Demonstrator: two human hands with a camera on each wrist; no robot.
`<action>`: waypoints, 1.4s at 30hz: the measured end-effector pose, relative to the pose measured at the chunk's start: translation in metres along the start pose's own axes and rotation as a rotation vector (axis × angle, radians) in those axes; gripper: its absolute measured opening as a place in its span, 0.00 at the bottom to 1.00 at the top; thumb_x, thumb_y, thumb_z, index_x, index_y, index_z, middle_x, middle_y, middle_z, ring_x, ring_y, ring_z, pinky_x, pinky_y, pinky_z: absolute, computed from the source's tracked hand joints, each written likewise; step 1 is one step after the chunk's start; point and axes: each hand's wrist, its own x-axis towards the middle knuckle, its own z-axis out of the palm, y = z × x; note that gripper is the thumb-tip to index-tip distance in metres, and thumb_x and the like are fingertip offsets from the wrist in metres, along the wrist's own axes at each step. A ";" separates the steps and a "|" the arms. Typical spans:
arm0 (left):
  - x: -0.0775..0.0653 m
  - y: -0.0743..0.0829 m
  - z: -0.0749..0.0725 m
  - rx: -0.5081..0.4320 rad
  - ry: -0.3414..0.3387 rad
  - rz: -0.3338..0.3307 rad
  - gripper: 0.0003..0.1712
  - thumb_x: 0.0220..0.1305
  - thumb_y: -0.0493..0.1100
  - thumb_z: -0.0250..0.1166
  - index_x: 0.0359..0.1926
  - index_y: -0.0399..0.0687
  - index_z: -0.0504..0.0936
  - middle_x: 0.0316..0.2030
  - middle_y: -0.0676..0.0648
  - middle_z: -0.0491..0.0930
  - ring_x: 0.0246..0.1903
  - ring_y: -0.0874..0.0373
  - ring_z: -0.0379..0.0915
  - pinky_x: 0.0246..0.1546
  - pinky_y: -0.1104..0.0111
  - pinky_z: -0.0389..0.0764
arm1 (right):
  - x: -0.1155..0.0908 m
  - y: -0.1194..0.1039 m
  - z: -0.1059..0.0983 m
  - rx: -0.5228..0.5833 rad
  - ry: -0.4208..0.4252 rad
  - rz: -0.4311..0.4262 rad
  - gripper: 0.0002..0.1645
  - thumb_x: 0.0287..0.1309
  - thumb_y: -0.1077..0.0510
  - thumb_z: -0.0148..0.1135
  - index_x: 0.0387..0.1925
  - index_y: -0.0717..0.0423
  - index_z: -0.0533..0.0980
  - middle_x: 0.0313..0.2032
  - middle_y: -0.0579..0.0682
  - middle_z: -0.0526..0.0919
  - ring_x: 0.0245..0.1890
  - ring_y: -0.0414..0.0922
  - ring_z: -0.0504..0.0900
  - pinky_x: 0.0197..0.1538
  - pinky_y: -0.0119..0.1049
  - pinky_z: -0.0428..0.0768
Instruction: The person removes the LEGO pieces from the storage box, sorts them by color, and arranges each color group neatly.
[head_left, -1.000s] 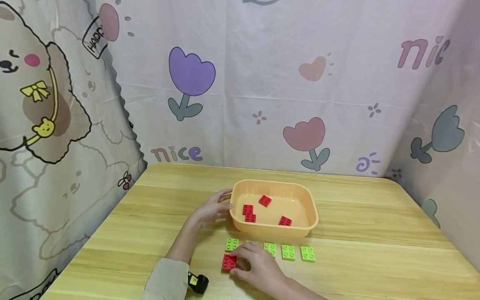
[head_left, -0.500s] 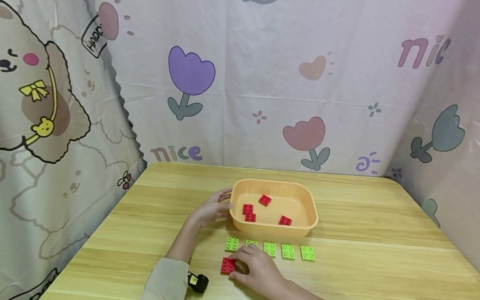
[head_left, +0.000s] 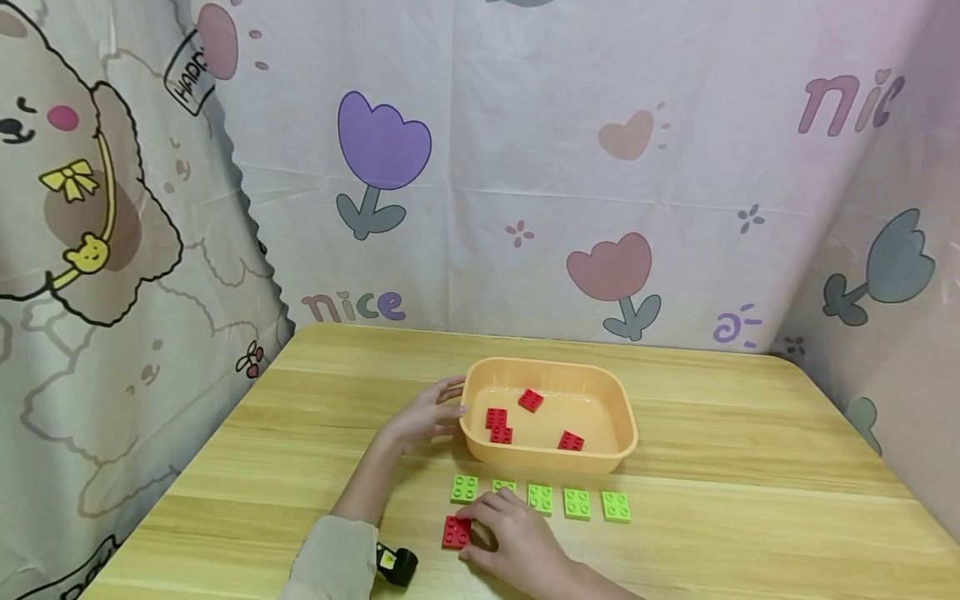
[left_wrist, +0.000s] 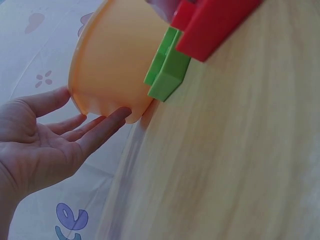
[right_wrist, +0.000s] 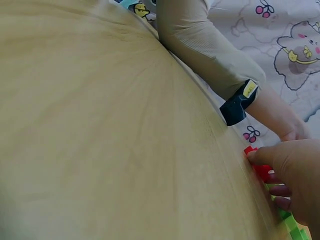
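Observation:
My left hand (head_left: 422, 417) touches the left side of a pale orange plastic basin (head_left: 555, 458). In the left wrist view, its thumb meets the rim and its fairly straight fingers lie against the outer wall. Inside the basin are several red toy bricks (head_left: 531, 401). With thumb and forefinger, my right hand (head_left: 517, 537) pinches a red toy brick (head_left: 454, 532) by its right side, at the table. Just behind that brick is the leftmost green toy brick (head_left: 464, 489) of a row. My right hand partly hides the second green toy brick (head_left: 504, 486).
More green bricks (head_left: 577, 504) continue the row to the right, in front of the basin. A wrist camera (head_left: 397, 567) sits beside the left sleeve. The wooden table (head_left: 720, 433) ends at a printed curtain (head_left: 510, 167) behind and at the sides.
My right hand has drawn the red brick slightly toward me, opening a gap to the green brick behind it. During the last half second it has stayed put. My left hand remains at the basin.

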 end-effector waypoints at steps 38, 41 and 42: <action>0.000 -0.001 0.000 -0.009 0.004 0.006 0.33 0.63 0.29 0.53 0.67 0.38 0.52 0.65 0.32 0.51 0.57 0.37 0.61 0.50 0.52 0.73 | 0.044 0.042 -0.079 0.283 0.078 0.169 0.17 0.47 0.56 0.69 0.43 0.50 0.79 0.40 0.40 0.78 0.36 0.44 0.76 0.34 0.33 0.78; 0.000 -0.001 0.001 -0.018 0.011 -0.002 0.33 0.62 0.29 0.54 0.67 0.39 0.53 0.65 0.33 0.52 0.56 0.37 0.62 0.50 0.52 0.73 | 0.051 0.054 -0.083 0.271 0.058 0.168 0.16 0.48 0.57 0.68 0.42 0.52 0.79 0.38 0.41 0.78 0.36 0.47 0.76 0.34 0.36 0.79; 0.000 -0.001 0.001 -0.019 0.014 -0.003 0.33 0.62 0.29 0.54 0.67 0.39 0.53 0.65 0.33 0.52 0.56 0.38 0.62 0.49 0.52 0.73 | 0.054 0.058 -0.083 0.273 0.050 0.168 0.16 0.48 0.57 0.68 0.42 0.52 0.79 0.38 0.42 0.79 0.36 0.48 0.76 0.34 0.37 0.79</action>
